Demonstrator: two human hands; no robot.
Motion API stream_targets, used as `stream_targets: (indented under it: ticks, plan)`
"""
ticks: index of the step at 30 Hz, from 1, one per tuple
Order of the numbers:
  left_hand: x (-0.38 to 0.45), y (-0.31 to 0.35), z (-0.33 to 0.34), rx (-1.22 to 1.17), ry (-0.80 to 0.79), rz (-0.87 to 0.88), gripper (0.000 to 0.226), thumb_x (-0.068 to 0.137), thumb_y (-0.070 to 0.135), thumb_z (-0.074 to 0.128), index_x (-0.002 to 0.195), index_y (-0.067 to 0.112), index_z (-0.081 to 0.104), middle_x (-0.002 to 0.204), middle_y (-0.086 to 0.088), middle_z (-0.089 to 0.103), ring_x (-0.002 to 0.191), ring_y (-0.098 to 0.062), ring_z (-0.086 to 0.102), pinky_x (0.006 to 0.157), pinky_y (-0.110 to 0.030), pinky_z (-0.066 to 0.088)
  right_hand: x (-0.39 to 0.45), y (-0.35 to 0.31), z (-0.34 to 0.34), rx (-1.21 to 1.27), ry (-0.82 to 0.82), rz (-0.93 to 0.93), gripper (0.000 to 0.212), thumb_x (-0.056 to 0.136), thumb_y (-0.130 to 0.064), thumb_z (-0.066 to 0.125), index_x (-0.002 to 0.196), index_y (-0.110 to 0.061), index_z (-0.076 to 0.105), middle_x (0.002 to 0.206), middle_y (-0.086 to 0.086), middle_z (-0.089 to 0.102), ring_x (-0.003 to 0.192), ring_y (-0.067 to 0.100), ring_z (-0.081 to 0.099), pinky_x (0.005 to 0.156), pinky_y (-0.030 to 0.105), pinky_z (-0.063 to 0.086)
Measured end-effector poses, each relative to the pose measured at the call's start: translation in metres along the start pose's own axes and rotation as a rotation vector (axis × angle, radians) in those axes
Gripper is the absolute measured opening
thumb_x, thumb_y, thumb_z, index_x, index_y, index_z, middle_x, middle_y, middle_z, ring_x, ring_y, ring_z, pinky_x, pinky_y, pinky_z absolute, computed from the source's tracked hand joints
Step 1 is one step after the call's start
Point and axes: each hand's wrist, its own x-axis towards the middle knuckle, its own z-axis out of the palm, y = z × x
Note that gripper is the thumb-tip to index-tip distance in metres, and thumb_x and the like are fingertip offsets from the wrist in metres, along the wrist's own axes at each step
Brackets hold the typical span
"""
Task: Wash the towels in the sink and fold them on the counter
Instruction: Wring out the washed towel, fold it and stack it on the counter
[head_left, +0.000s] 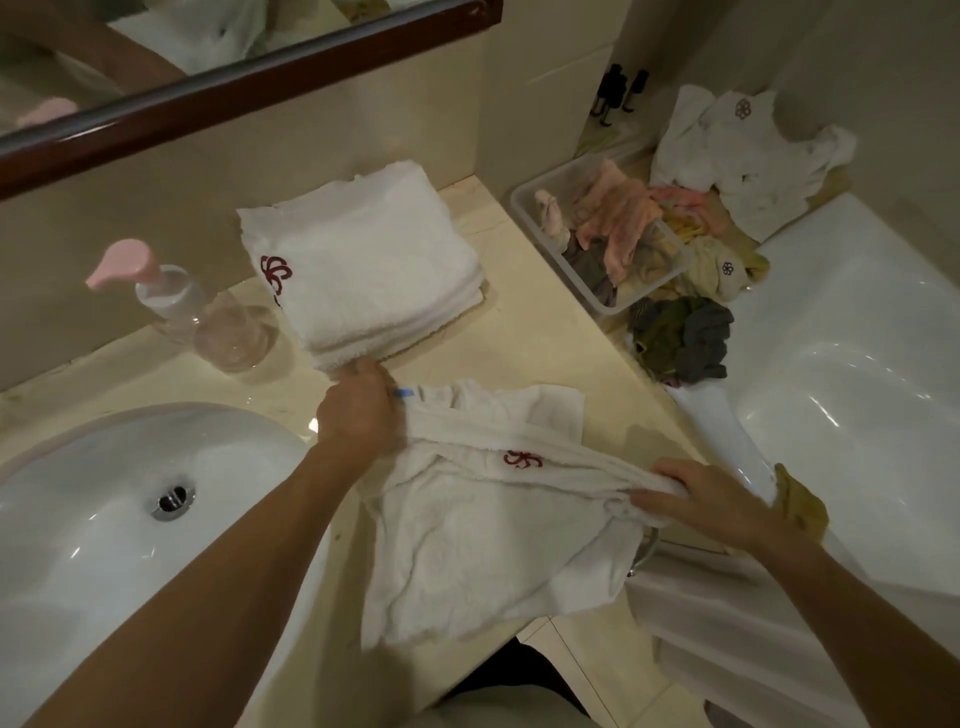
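Fold step. Left hand (358, 410) and right hand (711, 501) each grasp the towel (483, 545) in curled fingers, near counter (545, 332) edge. Pull taut, match corners, lay flat beside stack (363, 270).

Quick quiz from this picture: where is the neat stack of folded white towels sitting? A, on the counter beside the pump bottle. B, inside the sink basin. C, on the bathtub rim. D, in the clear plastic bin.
A: the folded white towels lie on the counter against the wall, just right of the pump bottle; the sink holds no towel, and the plastic bin holds crumpled coloured cloths.
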Motion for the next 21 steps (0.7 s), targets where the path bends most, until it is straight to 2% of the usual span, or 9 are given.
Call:
stream_targets:
  ticks: [2, 5, 8, 10, 13, 15, 18, 19, 21]
  plan:
    - [-0.008, 0.002, 0.006, -0.017, 0.065, 0.002, 0.025, 0.097, 0.010, 0.051, 0.117, -0.004, 0.047, 0.110, -0.024, 0.059, 0.092, -0.044, 0.061, 0.066, -0.041, 0.040, -0.003, 0.005, -0.007, 0.124, 0.065, -0.023, 0.056, 0.069, -0.079, 0.067, 0.096, -0.030, 0.067, 0.089, -0.006, 0.070, 0.085, 0.013, 0.065, 0.077, 0.032, 0.052]
    - [-0.006, -0.001, 0.009, -0.070, 0.025, -0.033, 0.031, 0.093, 0.011, 0.059, 0.117, -0.007, 0.050, 0.108, -0.028, 0.061, 0.096, -0.043, 0.060, 0.072, -0.041, 0.041, -0.001, -0.004, -0.024, 0.306, 0.021, -0.032, 0.023, 0.091, -0.034, 0.068, 0.111, -0.023, 0.065, 0.104, 0.000, 0.069, 0.097, 0.016, 0.066, 0.076, 0.025, 0.054]
    - [0.004, -0.006, 0.002, -0.164, -0.053, -0.113, 0.018, 0.091, 0.012, 0.062, 0.102, -0.002, 0.063, 0.089, -0.016, 0.064, 0.088, -0.037, 0.063, 0.067, -0.034, 0.039, 0.006, -0.007, -0.046, 0.407, 0.080, -0.025, 0.021, 0.094, -0.004, 0.063, 0.112, -0.014, 0.066, 0.109, 0.006, 0.068, 0.101, 0.021, 0.066, 0.079, 0.026, 0.058]
    - [0.007, -0.012, -0.003, -0.161, -0.106, -0.118, 0.017, 0.092, 0.012, 0.060, 0.093, -0.002, 0.070, 0.075, -0.009, 0.061, 0.076, -0.031, 0.061, 0.063, -0.031, 0.039, 0.009, -0.008, -0.059, 0.566, 0.127, 0.000, 0.025, 0.091, -0.001, 0.064, 0.115, -0.009, 0.066, 0.114, 0.011, 0.067, 0.106, 0.025, 0.065, 0.091, 0.035, 0.057]
    - [0.003, -0.021, -0.010, -0.210, -0.117, -0.107, 0.019, 0.096, 0.014, 0.056, 0.102, 0.001, 0.069, 0.090, -0.012, 0.066, 0.083, -0.028, 0.058, 0.072, -0.031, 0.039, 0.013, -0.014, -0.063, 0.758, 0.085, 0.063, 0.023, 0.093, 0.001, 0.061, 0.115, 0.000, 0.067, 0.113, 0.015, 0.069, 0.107, 0.030, 0.066, 0.093, 0.037, 0.055]
    - [-0.004, -0.026, -0.016, -0.273, -0.061, -0.034, 0.019, 0.099, 0.019, 0.054, 0.102, 0.006, 0.068, 0.096, -0.011, 0.068, 0.087, -0.028, 0.059, 0.075, -0.032, 0.040, 0.019, -0.017, -0.059, 0.806, 0.147, 0.094, 0.017, 0.095, 0.002, 0.058, 0.107, -0.001, 0.070, 0.108, 0.015, 0.070, 0.105, 0.030, 0.064, 0.093, 0.035, 0.054]
    - [-0.021, -0.030, -0.024, -0.427, 0.013, 0.058, 0.017, 0.099, 0.021, 0.054, 0.093, 0.012, 0.067, 0.087, -0.004, 0.067, 0.079, -0.020, 0.058, 0.068, -0.033, 0.042, 0.035, -0.019, -0.053, 0.930, 0.167, 0.161, 0.020, 0.099, -0.019, 0.059, 0.108, -0.006, 0.071, 0.110, 0.011, 0.070, 0.110, 0.026, 0.064, 0.100, 0.039, 0.051]
    - [-0.027, -0.031, -0.024, -0.478, 0.028, 0.061, 0.017, 0.099, 0.021, 0.054, 0.092, 0.014, 0.067, 0.086, -0.001, 0.067, 0.078, -0.016, 0.058, 0.067, -0.030, 0.043, 0.042, -0.021, -0.050, 0.879, 0.132, 0.184, 0.025, 0.099, -0.025, 0.059, 0.110, -0.006, 0.070, 0.111, 0.011, 0.070, 0.107, 0.025, 0.065, 0.095, 0.036, 0.052]
    - [-0.036, -0.031, -0.023, -0.589, 0.063, 0.020, 0.017, 0.099, 0.025, 0.056, 0.093, 0.016, 0.069, 0.088, 0.002, 0.068, 0.081, -0.015, 0.060, 0.069, -0.029, 0.045, 0.056, -0.023, -0.040, 0.606, 0.144, 0.184, 0.022, 0.099, -0.020, 0.061, 0.115, -0.006, 0.066, 0.113, 0.013, 0.067, 0.103, 0.024, 0.064, 0.083, 0.028, 0.053]
